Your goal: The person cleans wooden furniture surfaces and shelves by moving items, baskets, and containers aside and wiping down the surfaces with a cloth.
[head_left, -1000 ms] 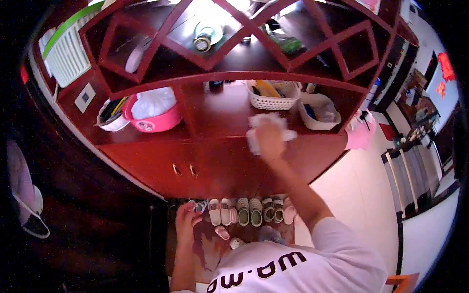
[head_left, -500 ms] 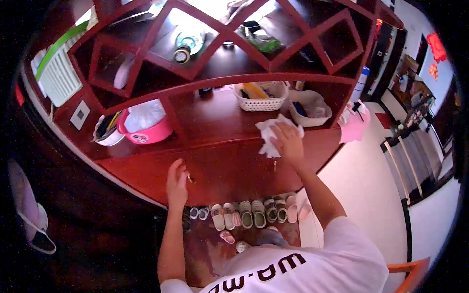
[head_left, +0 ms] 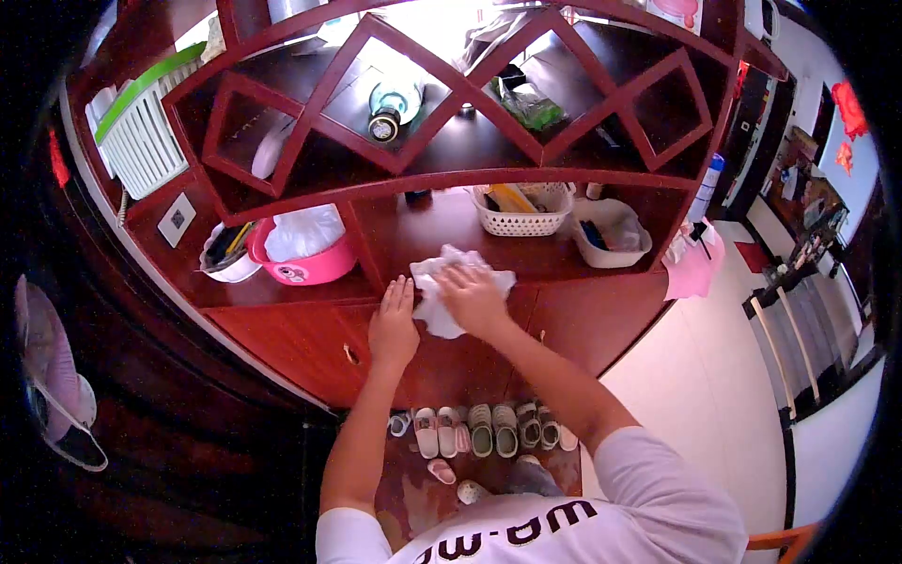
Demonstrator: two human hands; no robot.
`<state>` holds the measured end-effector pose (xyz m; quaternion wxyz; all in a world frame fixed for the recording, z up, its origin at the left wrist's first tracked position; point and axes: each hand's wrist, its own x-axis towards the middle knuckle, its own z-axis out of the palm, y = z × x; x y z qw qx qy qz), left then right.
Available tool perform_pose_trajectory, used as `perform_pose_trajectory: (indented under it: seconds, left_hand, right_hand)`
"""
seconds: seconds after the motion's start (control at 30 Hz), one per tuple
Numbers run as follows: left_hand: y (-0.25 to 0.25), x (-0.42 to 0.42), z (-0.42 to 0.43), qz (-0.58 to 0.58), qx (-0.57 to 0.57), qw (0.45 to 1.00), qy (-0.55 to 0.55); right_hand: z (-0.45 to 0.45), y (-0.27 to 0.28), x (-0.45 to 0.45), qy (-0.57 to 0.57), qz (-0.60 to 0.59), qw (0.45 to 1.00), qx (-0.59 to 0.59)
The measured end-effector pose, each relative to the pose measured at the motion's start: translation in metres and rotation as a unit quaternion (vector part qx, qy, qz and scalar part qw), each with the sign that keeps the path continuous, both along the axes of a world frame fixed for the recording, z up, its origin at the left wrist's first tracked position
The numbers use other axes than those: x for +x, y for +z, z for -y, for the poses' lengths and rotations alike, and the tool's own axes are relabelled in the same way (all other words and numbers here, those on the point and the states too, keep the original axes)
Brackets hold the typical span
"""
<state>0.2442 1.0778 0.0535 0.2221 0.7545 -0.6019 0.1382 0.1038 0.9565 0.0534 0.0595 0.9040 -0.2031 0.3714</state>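
My right hand (head_left: pixel 470 296) presses a crumpled white cloth (head_left: pixel 440 318) against the front edge of the cabinet's dark red counter (head_left: pixel 390 235), gripping it under the fingers. The cloth spreads out around the hand, partly hanging over the cabinet front. Just left of it, my left hand (head_left: pixel 395 329) rests at the counter edge with straight fingers and nothing in it. A pink tub (head_left: pixel 319 268) holding a white plastic bag stands on the counter left of my hands.
A white perforated basket (head_left: pixel 521 224) and a cream bin (head_left: pixel 611 254) stand to the right on the counter. Above, a lattice shelf (head_left: pixel 460 89) holds a glass bottle (head_left: pixel 390 108). Several pairs of shoes (head_left: pixel 481 437) line the floor below.
My right hand has slid the cloth leftward along the counter. My left hand has moved right and up to the edge. The view has shifted slightly.
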Motion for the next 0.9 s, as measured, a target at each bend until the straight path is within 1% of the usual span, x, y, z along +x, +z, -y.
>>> perform_pose_trajectory:
  seconds: [0.03,0.07,0.1,0.13,0.17,0.2,0.27,0.33,0.4,0.43,0.47,0.53,0.57,0.63,0.67,0.7,0.73,0.8,0.83,0.87,0.9]
  left_hand:
    - [-0.001,0.0,0.001,0.025,-0.021,0.999,-0.003]
    - [-0.001,0.0,0.001,0.024,-0.021,0.999,-0.006]
    - [0.001,-0.002,-0.001,0.02,-0.016,1.0,-0.004]
    - [0.001,-0.002,-0.002,0.015,-0.011,1.0,-0.002]
    - [0.0,-0.002,0.0,0.013,-0.011,1.0,-0.002]
    - [-0.002,0.0,0.001,0.02,-0.005,1.0,-0.005]
    - [0.003,-0.002,0.0,0.025,0.003,1.0,-0.009]
    - [0.016,-0.007,-0.003,-0.023,0.066,0.998,-0.007]
    - [0.007,-0.003,0.001,-0.008,0.047,0.999,-0.012]
    - [0.003,-0.002,0.002,0.001,0.029,0.999,-0.014]
    - [0.003,-0.003,0.002,0.004,0.03,0.999,-0.017]
    - [0.004,-0.006,0.003,-0.077,-0.007,0.997,-0.01]
    - [0.006,-0.007,0.003,-0.077,0.009,0.997,0.006]
    - [0.017,-0.013,-0.004,-0.095,0.022,0.995,0.003]
    - [0.024,-0.016,-0.008,-0.115,0.033,0.993,0.002]
    - [0.027,-0.017,-0.009,-0.114,0.033,0.993,0.004]
    - [0.029,-0.018,-0.011,-0.133,0.043,0.99,0.004]
    - [0.028,-0.019,-0.012,-0.154,0.052,0.987,0.01]
    - [0.025,-0.02,-0.011,-0.15,0.035,0.988,0.004]
    - [0.021,-0.018,-0.01,-0.144,0.019,0.989,-0.003]
    - [0.009,-0.012,-0.007,-0.106,-0.014,0.994,-0.021]
  right_hand:
    - [0.01,0.0,-0.025,-0.006,0.002,1.0,0.007]
    - [0.016,0.004,-0.049,-0.09,-0.031,0.995,0.014]
    - [0.019,0.004,-0.078,-0.097,0.04,0.994,0.035]
    - [0.019,0.017,-0.106,-0.062,0.081,0.992,0.079]
    - [0.02,0.014,-0.118,-0.13,0.144,0.969,0.155]
    - [0.033,-0.007,-0.132,-0.235,0.1,0.967,-0.007]
    - [0.029,-0.012,-0.122,-0.254,0.151,0.954,-0.045]
    - [0.026,-0.019,-0.086,-0.272,0.127,0.948,0.105]
    - [-0.006,0.038,-0.041,-0.22,-0.029,0.958,0.18]
    - [-0.006,0.014,-0.008,-0.152,0.05,0.982,0.096]
    - [-0.004,-0.01,0.019,-0.083,0.126,0.988,0.009]
    - [-0.017,0.007,0.034,-0.052,0.039,0.998,-0.003]
    - [-0.01,0.006,0.03,-0.053,0.04,0.998,-0.003]
    - [0.005,0.001,0.015,0.053,0.055,0.996,0.048]
    - [0.015,0.002,-0.003,0.025,0.004,0.998,0.053]
    - [0.026,0.002,-0.02,-0.002,0.015,1.0,-0.009]
    - [0.034,0.007,-0.045,-0.019,0.012,0.997,0.075]
    - [0.047,0.005,-0.085,-0.128,0.025,0.991,0.024]
    - [0.064,-0.011,-0.099,-0.137,0.089,0.987,0.011]
    - [0.057,-0.001,-0.108,-0.19,0.123,0.974,0.008]
    - [0.053,0.001,-0.107,-0.229,0.132,0.964,-0.026]
